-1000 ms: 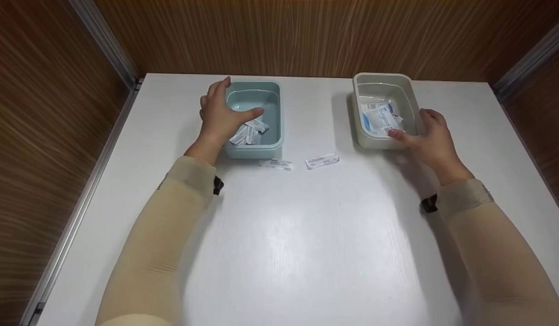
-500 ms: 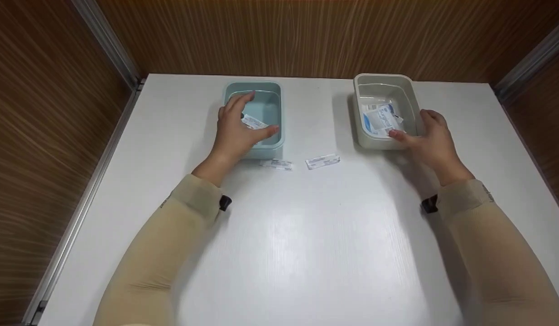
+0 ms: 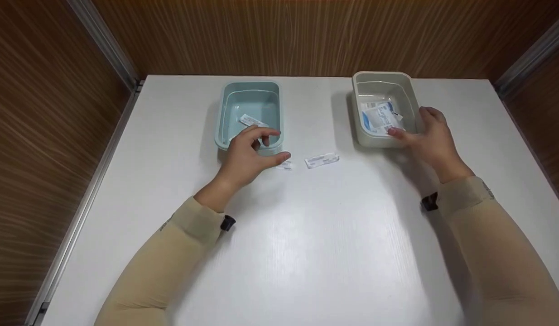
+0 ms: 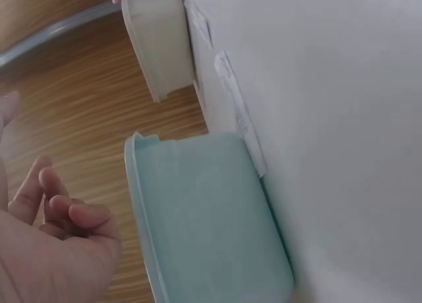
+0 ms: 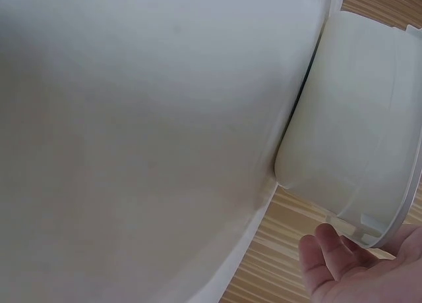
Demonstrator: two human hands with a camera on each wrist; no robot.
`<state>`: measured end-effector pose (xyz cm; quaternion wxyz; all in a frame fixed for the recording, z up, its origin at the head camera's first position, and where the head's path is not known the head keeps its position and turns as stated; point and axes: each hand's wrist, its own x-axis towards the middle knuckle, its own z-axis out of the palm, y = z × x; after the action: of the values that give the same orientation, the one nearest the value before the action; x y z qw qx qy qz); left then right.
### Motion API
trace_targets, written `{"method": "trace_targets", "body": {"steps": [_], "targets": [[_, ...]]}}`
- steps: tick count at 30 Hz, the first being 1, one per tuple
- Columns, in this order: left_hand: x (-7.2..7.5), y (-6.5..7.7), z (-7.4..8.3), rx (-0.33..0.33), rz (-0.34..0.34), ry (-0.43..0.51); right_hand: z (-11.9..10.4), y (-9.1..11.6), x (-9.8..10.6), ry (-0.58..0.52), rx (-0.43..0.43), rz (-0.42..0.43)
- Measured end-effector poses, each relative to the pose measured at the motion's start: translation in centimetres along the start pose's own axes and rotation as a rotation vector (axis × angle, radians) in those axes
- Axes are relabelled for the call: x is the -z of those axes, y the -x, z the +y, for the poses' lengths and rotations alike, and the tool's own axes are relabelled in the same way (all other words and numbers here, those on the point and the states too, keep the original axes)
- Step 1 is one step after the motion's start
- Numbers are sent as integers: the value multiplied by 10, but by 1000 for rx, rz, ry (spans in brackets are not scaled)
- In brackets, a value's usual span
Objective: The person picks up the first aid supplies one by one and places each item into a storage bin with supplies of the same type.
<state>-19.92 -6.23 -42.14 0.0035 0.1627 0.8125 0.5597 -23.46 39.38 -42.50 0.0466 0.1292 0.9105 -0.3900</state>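
My left hand point(image 3: 245, 158) hovers over the near rim of the light blue plastic bin point(image 3: 219, 117), thumb and fingers apart with nothing between them. Inside that bin a small white printed packet point(image 3: 250, 120) shows; the hand covers the bin's near part. Just in front lies a similar flat packet point(image 4: 237, 112), partly behind the thumb in the head view. Another white packet point(image 3: 322, 160) lies further right on the table. My right hand point(image 3: 436, 140) grips the near right corner of the cream plastic bin point(image 5: 356, 112), thumb over the rim and fingers outside. It contains a white-and-blue packet point(image 3: 380, 118) printed "Surgical".
Both bins stand toward the back of the white table point(image 3: 306, 253). A wood-grain panel point(image 3: 284, 36) rises behind it, with more panels and metal-edged corners at left and right.
My left hand has moved from over the blue bin toward me and slightly right, to above its near rim. My right hand stays on the cream bin.
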Motion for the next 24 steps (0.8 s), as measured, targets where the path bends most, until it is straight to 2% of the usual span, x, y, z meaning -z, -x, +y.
{"method": "trace_targets", "body": {"steps": [6, 16, 19, 24], "targets": [[-9, 10, -8, 58, -68, 5, -2, 1, 1, -9, -9, -2], [-22, 15, -16, 166, -230, -84, -2, 1, 1, -16, -10, -5], [-23, 12, -17, 190, -264, -143, -2, 1, 1, -25, -12, -6], [-27, 5, -19, 232, -318, -314, -2, 0, 0, -21, -7, -3]]}}
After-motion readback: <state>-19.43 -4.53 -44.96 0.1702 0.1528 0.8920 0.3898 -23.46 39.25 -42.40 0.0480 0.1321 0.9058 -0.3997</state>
